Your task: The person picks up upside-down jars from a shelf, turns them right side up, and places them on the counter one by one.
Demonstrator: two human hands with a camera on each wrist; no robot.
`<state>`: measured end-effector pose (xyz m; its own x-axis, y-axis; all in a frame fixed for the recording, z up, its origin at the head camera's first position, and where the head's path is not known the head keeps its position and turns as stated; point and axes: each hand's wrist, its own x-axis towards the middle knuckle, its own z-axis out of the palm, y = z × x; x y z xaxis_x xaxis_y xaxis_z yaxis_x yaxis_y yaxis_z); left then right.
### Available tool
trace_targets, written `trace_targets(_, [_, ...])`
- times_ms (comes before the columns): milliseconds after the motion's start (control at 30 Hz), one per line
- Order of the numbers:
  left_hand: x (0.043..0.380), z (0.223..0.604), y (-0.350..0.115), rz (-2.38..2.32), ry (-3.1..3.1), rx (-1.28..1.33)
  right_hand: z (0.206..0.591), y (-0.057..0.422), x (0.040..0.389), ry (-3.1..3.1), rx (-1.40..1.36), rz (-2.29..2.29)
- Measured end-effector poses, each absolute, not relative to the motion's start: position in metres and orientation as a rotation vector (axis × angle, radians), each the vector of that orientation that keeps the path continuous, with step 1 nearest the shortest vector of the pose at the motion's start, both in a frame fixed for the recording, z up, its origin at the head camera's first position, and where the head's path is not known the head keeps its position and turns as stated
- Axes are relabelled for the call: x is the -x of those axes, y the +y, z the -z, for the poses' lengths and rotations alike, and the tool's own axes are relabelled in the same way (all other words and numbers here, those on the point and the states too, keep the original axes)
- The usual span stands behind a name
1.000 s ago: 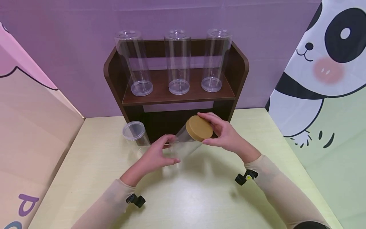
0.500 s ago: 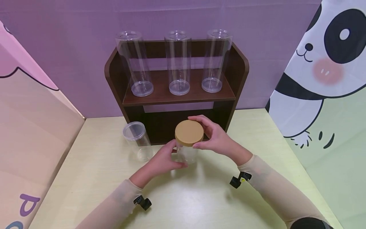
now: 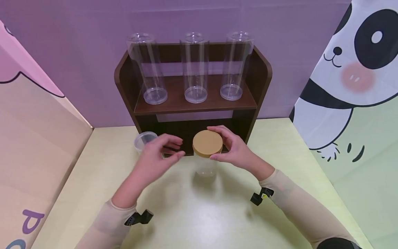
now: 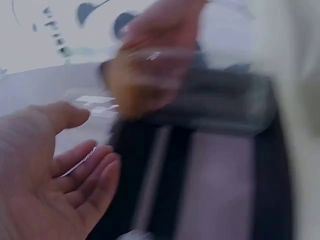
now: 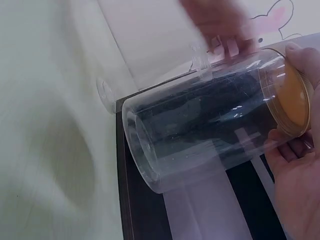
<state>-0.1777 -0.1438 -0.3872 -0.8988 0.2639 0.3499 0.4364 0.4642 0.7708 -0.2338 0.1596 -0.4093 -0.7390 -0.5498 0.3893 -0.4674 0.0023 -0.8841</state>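
Observation:
My right hand [image 3: 236,150] grips a clear jar by its mustard-yellow lid [image 3: 207,143], thumb on the near side and fingers round the far side. Upright in the head view, the see-through jar body [image 5: 200,125] hangs or stands just over the tabletop; I cannot tell whether its base touches. My left hand [image 3: 152,159] is apart from that jar, fingers loosely bent with nothing between them. Behind the left hand is another clear jar with a clear lid [image 3: 145,137], its lower part hidden by the hand.
A dark brown two-level shelf [image 3: 174,110] stands at the back of the pale table [image 3: 183,221]. Its upper level bears three tall clear cylinders: left [image 3: 155,95], middle [image 3: 195,94] and right [image 3: 231,91]. Purple cloth [image 3: 77,69] hangs behind.
The jar with the yellow lid went from tilted to upright while moving slightly left. My left hand has let go of its side and moved left, in front of the clear-lidded jar.

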Motion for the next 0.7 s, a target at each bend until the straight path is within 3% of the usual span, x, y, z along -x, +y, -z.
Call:
trace_targets(133, [0.182, 0.356, -0.172, 1.388, -2.289, 0.397, 0.411, 0.159, 0.235, 2.17, 1.07, 1.878])
trace_targets(333, [0.196, 0.345, -0.204, 1.359, -2.146, 0.113, 0.412, 0.157, 0.234, 2.171, 1.063, 1.868])
trace_targets(700, [0.227, 0.342, -0.222, 1.332, -2.041, -0.021, 0.413, 0.159, 0.236, 2.174, 1.047, 1.86])
